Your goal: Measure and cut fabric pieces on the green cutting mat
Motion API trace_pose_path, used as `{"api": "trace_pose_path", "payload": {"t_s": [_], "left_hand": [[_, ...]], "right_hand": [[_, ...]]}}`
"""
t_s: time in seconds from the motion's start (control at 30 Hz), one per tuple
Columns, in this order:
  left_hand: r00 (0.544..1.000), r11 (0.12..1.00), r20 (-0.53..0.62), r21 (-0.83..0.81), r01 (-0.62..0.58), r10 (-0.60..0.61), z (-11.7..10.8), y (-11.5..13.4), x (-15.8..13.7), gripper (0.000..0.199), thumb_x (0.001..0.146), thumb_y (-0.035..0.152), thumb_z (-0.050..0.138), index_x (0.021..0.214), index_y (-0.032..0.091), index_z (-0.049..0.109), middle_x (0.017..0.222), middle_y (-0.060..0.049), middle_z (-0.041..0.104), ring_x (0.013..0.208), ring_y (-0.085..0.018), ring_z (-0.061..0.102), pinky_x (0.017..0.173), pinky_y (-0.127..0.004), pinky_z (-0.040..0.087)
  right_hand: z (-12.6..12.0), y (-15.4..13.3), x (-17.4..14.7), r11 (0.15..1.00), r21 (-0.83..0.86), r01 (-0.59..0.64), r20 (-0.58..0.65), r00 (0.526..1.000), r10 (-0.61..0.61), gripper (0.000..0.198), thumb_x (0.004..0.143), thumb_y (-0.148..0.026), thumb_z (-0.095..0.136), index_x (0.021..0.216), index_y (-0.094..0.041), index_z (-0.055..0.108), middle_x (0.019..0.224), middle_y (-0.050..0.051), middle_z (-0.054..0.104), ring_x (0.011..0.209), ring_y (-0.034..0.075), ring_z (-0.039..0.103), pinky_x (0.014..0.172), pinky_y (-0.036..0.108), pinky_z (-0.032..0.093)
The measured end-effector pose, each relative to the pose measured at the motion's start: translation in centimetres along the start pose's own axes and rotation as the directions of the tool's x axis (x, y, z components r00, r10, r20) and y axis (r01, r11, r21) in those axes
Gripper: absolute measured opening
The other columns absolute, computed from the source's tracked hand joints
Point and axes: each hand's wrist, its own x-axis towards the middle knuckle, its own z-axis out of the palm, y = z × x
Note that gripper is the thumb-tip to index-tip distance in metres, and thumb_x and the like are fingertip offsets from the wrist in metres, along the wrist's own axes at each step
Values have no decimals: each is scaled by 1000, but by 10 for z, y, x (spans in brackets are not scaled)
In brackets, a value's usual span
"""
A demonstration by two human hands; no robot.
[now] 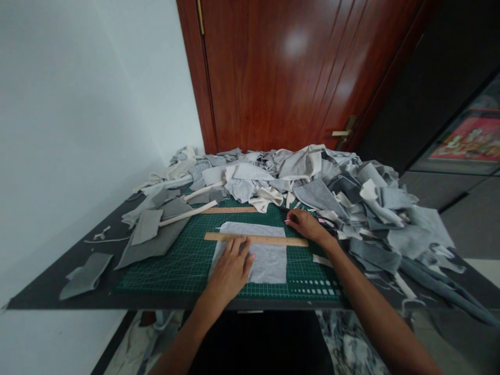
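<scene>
A light grey fabric piece [269, 263] lies flat on a green cutting mat [167, 276]. Across its upper part runs a wooden ruler [281, 240]. My left hand [230, 263] rests over the fabric, fingers stretched out and their tips pressing on the ruler. Just beyond the ruler's right half, my right hand [304, 224] is closed in a pinch on a small pink object, mostly covered by the fingers. Black loops that look like scissor handles [328, 223] lie beside that hand, partly hidden among scraps.
A second wooden ruler [230, 210] lies farther back on the mat. Heaped grey and cream fabric scraps [300, 164] line the table's back and right side. More grey pieces [156, 245] lie at left. A wooden door [273, 78] stands behind, a white wall [78, 130] at left.
</scene>
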Motion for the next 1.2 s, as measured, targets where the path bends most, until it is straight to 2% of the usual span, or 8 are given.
{"api": "trace_pose_path", "payload": {"t_s": [0.1, 0.2, 0.37, 0.43, 0.6, 0.8, 1.1, 1.2], "left_hand": [[999, 1000, 29, 21, 23, -24, 0, 3, -3, 46, 106, 36, 44, 147, 17, 48, 147, -13, 53, 140, -31, 44, 118, -52, 41], [998, 999, 46, 41, 31, -33, -3, 8, -4, 50, 104, 37, 47, 150, 17, 45, 150, -13, 52, 141, -32, 43, 120, -53, 36], [998, 997, 57, 69, 32, -35, -7, 13, -3, 55, 101, 39, 54, 150, 18, 44, 150, -14, 52, 142, -34, 43, 125, -59, 26], [997, 997, 70, 72, 36, -41, -7, 14, -3, 57, 100, 41, 55, 151, 17, 43, 151, -15, 51, 143, -35, 42, 125, -60, 25], [996, 996, 68, 66, 56, -61, -7, 15, -5, 51, 99, 44, 56, 143, 20, 50, 147, -14, 52, 146, -37, 39, 125, -61, 26], [997, 996, 10, 29, 82, -83, -2, 14, -7, 54, 96, 44, 58, 143, 18, 47, 153, -17, 43, 151, -39, 31, 124, -61, 28], [995, 996, 30, 26, 90, -90, -4, 14, -5, 49, 96, 44, 57, 138, 20, 52, 143, -14, 51, 142, -37, 39, 123, -60, 30], [996, 996, 13, 40, 84, -84, -3, 14, -6, 51, 96, 47, 56, 141, 22, 51, 144, -14, 52, 144, -38, 38, 125, -65, 23]], "right_hand": [[1, -7, 0, 997, 70, 22, 12, 1000, -22, 13, 95, -29, 63, 94, -17, 69, 87, 5, 73, 74, 17, 64, 73, 28, 48], [5, -23, 5, 985, 169, 40, -58, 998, -31, 21, 98, -34, 60, 99, -17, 72, 95, 7, 76, 79, 18, 67, 76, 30, 50], [26, -78, 30, 940, 284, 190, -117, 980, -163, 23, 101, -34, 59, 101, -18, 75, 103, 8, 77, 94, 20, 70, 88, 32, 51], [40, -103, 43, 923, 301, 239, -63, 971, -231, 20, 100, -30, 61, 101, -18, 78, 103, 8, 78, 93, 19, 70, 87, 30, 51], [79, -144, 70, 929, 328, 172, 129, 966, -225, 12, 93, -22, 69, 89, -16, 80, 91, 7, 80, 77, 17, 70, 74, 26, 49], [94, -151, 79, 925, 347, 154, 149, 965, -216, 8, 90, -23, 72, 88, -17, 78, 89, 4, 79, 79, 16, 70, 73, 25, 49], [98, -154, 85, 940, 322, 113, 182, 967, -178, 16, 90, -29, 73, 83, -16, 77, 79, 3, 77, 68, 13, 65, 64, 22, 45], [98, -157, 86, 946, 309, 95, 226, 959, -170, 18, 91, -31, 71, 82, -16, 77, 79, 3, 76, 69, 13, 66, 65, 22, 45]]}}
